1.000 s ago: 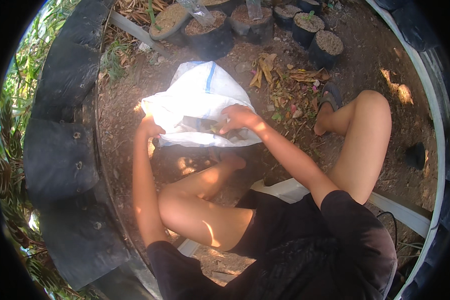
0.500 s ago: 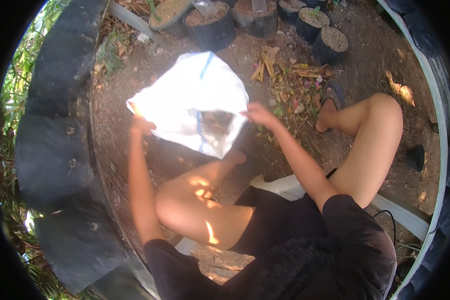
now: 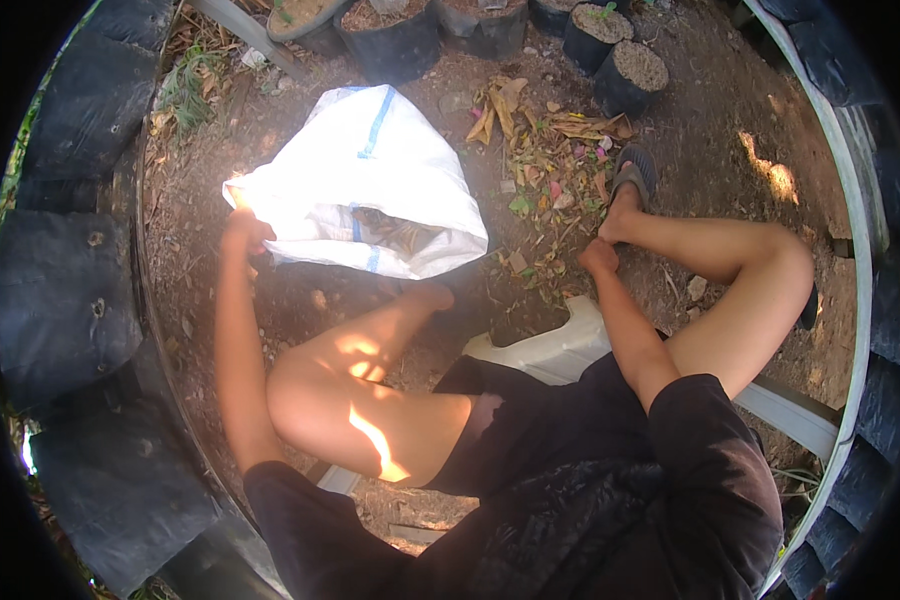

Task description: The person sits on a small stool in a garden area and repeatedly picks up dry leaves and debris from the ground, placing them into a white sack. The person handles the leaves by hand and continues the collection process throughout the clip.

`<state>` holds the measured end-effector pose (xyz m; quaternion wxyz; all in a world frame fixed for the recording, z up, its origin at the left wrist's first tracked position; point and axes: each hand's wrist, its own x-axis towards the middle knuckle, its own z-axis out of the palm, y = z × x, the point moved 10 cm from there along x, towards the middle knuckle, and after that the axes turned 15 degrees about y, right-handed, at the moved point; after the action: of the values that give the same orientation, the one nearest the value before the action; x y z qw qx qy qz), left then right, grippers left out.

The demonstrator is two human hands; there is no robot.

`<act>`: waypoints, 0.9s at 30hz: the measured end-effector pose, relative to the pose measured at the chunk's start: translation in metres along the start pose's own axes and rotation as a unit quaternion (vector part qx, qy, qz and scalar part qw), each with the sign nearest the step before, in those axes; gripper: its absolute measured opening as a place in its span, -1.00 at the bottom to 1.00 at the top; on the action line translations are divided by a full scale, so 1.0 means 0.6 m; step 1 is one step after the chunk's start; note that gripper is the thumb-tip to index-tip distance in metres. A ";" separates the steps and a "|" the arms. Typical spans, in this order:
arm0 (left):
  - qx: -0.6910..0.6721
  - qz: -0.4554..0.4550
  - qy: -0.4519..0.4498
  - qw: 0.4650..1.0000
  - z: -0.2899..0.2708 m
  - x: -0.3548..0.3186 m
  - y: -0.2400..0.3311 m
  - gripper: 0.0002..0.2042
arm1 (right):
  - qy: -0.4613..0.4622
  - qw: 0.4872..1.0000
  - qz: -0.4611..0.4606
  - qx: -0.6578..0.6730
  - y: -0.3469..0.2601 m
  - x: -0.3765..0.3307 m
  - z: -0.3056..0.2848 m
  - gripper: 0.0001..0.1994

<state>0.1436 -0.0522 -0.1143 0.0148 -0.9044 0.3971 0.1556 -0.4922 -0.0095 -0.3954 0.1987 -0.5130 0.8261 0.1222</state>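
Note:
A white woven sack (image 3: 370, 160) with blue stripes lies on the soil in front of me, its mouth facing me. Some brownish dry material shows inside, too shaded to name. My left hand (image 3: 247, 235) is closed on the sack's left edge. Away from the sack, my right hand (image 3: 599, 257) is low beside my sandalled right foot, near the litter of dry leaves (image 3: 560, 150). Its fingers are curled; whatever they may hold is hidden.
Black pots of soil (image 3: 630, 78) line the far side. Black grow bags (image 3: 65, 305) stand along the left, behind a curved edge. A pale rail (image 3: 850, 200) bounds the right. A cream plastic seat (image 3: 560, 345) shows between my bare legs.
My right hand has let go of the sack's right side and moved down and right toward my foot. The sack's mouth has sagged lower. My left hand keeps its hold. The view has shifted slightly.

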 end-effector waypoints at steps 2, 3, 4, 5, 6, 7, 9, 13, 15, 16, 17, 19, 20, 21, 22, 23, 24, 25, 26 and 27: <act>-0.001 -0.002 0.000 1.000 -0.003 -0.004 0.000 -0.11 | 0.043 0.998 0.033 -0.021 0.018 -0.011 0.003 -0.53; 0.003 -0.002 -0.002 1.000 -0.006 -0.007 0.003 -0.19 | 0.069 0.996 0.049 -0.031 0.026 -0.013 -0.001 -0.53; 0.006 -0.002 -0.003 1.000 -0.008 -0.010 0.006 -0.26 | 0.060 0.996 -0.004 -0.063 0.016 -0.013 0.003 -0.56; 0.015 -0.009 -0.006 1.000 -0.009 -0.015 0.007 -0.39 | 0.053 0.992 -0.057 -0.095 0.008 -0.012 0.005 -0.59; 0.023 -0.015 -0.008 1.000 -0.011 -0.018 0.009 -0.53 | 0.043 0.985 -0.099 -0.133 0.002 -0.011 0.008 -0.62; 0.031 -0.022 -0.008 0.999 -0.013 -0.021 0.009 -0.65 | 0.019 0.987 -0.107 -0.120 0.002 -0.010 0.012 -0.65; 0.018 -0.015 -0.006 1.000 -0.015 -0.025 0.014 -0.67 | -0.033 0.989 -0.099 -0.104 0.008 -0.014 0.023 -0.71; 0.004 -0.028 -0.030 0.999 0.000 -0.027 0.001 -0.66 | -0.037 0.995 -0.079 -0.054 -0.001 -0.028 0.025 -0.78; 0.000 -0.033 -0.017 0.999 0.001 -0.024 -0.006 -0.60 | -0.018 0.997 -0.068 -0.043 -0.008 -0.034 0.028 -0.78; 0.000 -0.041 -0.008 0.999 0.000 -0.023 -0.010 -0.57 | -0.005 0.997 -0.072 -0.028 -0.013 -0.036 0.028 -0.78; -0.005 -0.039 0.003 0.999 -0.002 -0.022 -0.010 -0.56 | 0.008 0.997 -0.076 -0.015 -0.017 -0.038 0.028 -0.78; -0.014 -0.045 0.019 0.999 -0.006 -0.021 -0.010 -0.54 | 0.023 0.996 -0.091 -0.006 -0.028 -0.041 0.029 -0.79; -0.012 -0.041 0.021 0.999 -0.007 -0.022 -0.007 -0.54 | 0.025 0.994 -0.102 -0.010 -0.038 -0.042 0.030 -0.79; -0.012 -0.040 0.017 0.999 -0.007 -0.023 -0.005 -0.53 | 0.021 0.993 -0.112 -0.015 -0.047 -0.043 0.031 -0.80; -0.012 -0.037 0.021 0.999 -0.009 -0.023 -0.002 -0.52 | 0.010 0.990 -0.141 -0.024 -0.061 -0.047 0.033 -0.81; -0.018 -0.035 0.011 0.999 -0.007 -0.025 0.001 -0.57 | -0.008 0.985 -0.168 -0.034 -0.074 -0.053 0.036 -0.81; -0.024 -0.030 0.009 0.999 -0.007 -0.026 0.006 -0.61 | -0.028 0.979 -0.195 -0.052 -0.088 -0.060 0.040 -0.82; -0.032 -0.024 0.007 0.999 -0.007 -0.027 0.010 -0.65 | -0.048 0.977 -0.204 -0.045 -0.100 -0.067 0.041 -0.82; -0.031 -0.024 0.005 0.999 -0.008 -0.028 0.011 -0.65 | -0.070 0.974 -0.213 -0.044 -0.113 -0.075 0.044 -0.80; -0.032 -0.023 0.004 0.999 -0.008 -0.028 0.014 -0.65 | -0.089 0.970 -0.223 -0.042 -0.126 -0.085 0.047 -0.78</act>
<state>0.1282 -0.0463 -0.1036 -0.0123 -0.9141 0.3707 0.1638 -0.3989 0.0091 -0.3973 0.2717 -0.6794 0.6638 0.1545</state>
